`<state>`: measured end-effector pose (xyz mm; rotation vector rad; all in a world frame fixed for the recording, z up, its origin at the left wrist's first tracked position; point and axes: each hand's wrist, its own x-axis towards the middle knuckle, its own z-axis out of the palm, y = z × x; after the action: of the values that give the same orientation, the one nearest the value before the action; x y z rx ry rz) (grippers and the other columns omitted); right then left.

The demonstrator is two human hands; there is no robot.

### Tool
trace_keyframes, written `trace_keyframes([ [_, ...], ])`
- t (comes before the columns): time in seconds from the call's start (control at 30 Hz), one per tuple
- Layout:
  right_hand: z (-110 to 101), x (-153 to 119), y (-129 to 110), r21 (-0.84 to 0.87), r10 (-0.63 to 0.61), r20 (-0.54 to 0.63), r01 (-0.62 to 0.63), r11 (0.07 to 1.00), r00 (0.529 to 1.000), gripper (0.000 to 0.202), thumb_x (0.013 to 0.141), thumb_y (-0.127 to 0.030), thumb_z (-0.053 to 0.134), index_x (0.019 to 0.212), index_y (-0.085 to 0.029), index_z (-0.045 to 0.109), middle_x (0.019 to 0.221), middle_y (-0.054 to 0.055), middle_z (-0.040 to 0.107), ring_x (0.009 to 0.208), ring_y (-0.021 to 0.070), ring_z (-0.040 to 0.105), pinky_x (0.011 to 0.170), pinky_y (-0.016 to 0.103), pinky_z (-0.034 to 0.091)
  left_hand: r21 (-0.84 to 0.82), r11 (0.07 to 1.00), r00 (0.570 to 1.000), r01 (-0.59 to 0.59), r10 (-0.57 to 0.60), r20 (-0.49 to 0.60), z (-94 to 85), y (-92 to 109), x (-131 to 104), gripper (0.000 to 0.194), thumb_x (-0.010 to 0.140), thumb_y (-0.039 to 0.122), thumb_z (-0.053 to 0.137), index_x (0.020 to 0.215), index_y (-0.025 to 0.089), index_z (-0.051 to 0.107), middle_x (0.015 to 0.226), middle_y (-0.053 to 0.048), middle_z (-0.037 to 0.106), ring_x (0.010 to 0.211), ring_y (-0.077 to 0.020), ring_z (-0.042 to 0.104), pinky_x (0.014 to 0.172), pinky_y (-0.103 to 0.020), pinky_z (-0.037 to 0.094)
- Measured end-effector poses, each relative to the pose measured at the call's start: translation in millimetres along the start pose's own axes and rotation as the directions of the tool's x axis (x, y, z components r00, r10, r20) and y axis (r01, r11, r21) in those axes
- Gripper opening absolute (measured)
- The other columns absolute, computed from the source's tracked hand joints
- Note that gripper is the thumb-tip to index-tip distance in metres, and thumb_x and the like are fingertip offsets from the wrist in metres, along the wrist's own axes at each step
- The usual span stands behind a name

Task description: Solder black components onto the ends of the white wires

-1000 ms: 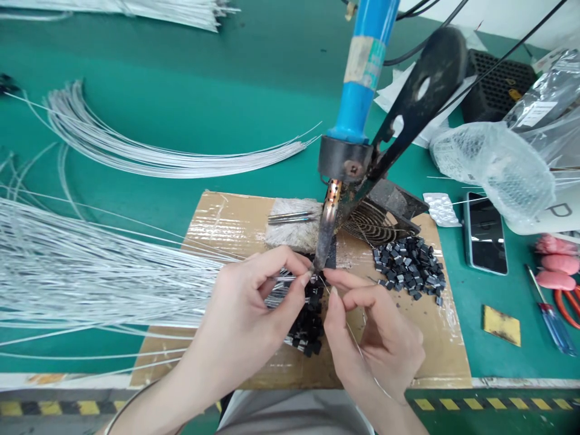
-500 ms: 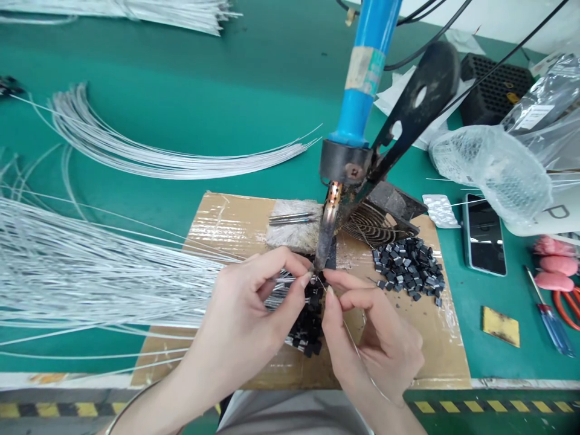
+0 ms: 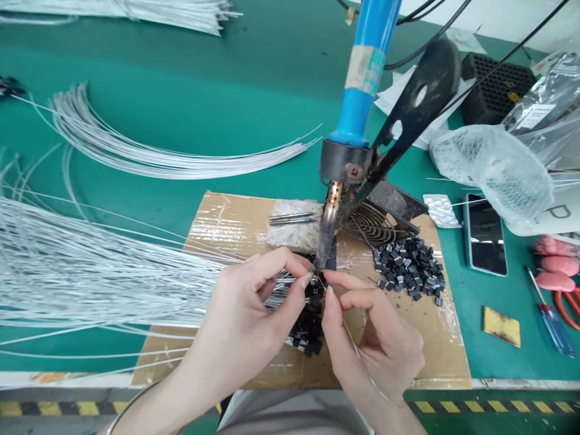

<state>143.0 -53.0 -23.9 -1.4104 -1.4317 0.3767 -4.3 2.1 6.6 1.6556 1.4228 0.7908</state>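
Observation:
A blue-handled soldering iron (image 3: 328, 226) is clamped in a black metal bracket (image 3: 414, 109), tip pointing down between my hands. Just under that tip, my left hand (image 3: 258, 308) pinches the end of a thin white wire; a small part at its end is mostly hidden by the fingers. My right hand (image 3: 374, 335) closes thumb and fingers on a thin strand of solder wire (image 3: 351, 338), whose end meets the iron's tip. Below the fingertips lies a heap of black connectors (image 3: 310, 329) on wire ends, partly covered by my left hand.
A cardboard sheet (image 3: 226, 220) carries loose black connectors (image 3: 410, 269), a fan (image 3: 385, 214) and a fibrous pad (image 3: 292, 235) with metal rods. White wires (image 3: 113, 272) spread leftward. Rightward lie a phone (image 3: 486, 235), yellow sponge (image 3: 501, 326), screwdriver (image 3: 553, 323) and plastic bags (image 3: 493, 169).

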Motion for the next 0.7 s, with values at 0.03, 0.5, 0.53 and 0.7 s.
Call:
trace_keyframes([
  [0.03, 0.2, 0.2, -0.2, 0.000, -0.001, -0.001, 0.001, 1.000, 1.000, 0.018, 0.093, -0.009, 0.072, 0.089, -0.025, 0.065, 0.105, 0.004, 0.088, 0.076, 0.0162, 0.084, 0.075, 0.025, 0.071, -0.003, 1.000, 1.000, 0.000, 0.000, -0.001, 0.0, 0.1, -0.4, 0.020, 0.091, 0.025, 0.057, 0.076, 0.024, 0.070, 0.069, 0.001, 0.072, 0.072, -0.0200, 0.074, 0.049, -0.030, 0.037],
  [0.5, -0.1, 0.0, 0.6, 0.001, 0.004, 0.004, -0.004, 1.000, 1.000, 0.017, 0.092, -0.009, 0.072, 0.088, -0.024, 0.065, 0.105, 0.003, 0.088, 0.077, 0.0152, 0.084, 0.077, 0.023, 0.070, -0.001, 1.000, 1.000, -0.006, 0.006, 0.009, 1.0, -0.6, -2.5, 0.020, 0.092, 0.024, 0.056, 0.077, 0.024, 0.070, 0.072, 0.001, 0.075, 0.063, -0.0170, 0.068, 0.048, -0.028, 0.039],
  [0.53, 0.1, 0.0, 0.8, 0.002, 0.003, 0.003, -0.003, 1.000, 1.000, 0.017, 0.092, -0.009, 0.072, 0.088, -0.024, 0.065, 0.105, 0.002, 0.088, 0.078, 0.0150, 0.085, 0.077, 0.022, 0.070, 0.000, 1.000, 1.000, -0.009, 0.009, 0.010, 1.1, -0.6, -2.7, 0.020, 0.092, 0.024, 0.056, 0.077, 0.024, 0.070, 0.071, 0.001, 0.075, 0.063, -0.0171, 0.069, 0.048, -0.028, 0.040],
  [0.7, 0.1, -0.2, 0.7, 0.019, -0.002, -0.003, 0.002, 1.000, 1.000, 0.019, 0.092, -0.007, 0.072, 0.088, -0.024, 0.066, 0.106, 0.002, 0.088, 0.081, 0.0149, 0.085, 0.079, 0.022, 0.069, 0.008, 1.000, 1.000, -0.010, 0.010, 0.008, 0.0, -0.3, -3.3, 0.020, 0.092, 0.024, 0.056, 0.077, 0.024, 0.069, 0.071, 0.001, 0.075, 0.064, -0.0172, 0.069, 0.048, -0.028, 0.038],
])
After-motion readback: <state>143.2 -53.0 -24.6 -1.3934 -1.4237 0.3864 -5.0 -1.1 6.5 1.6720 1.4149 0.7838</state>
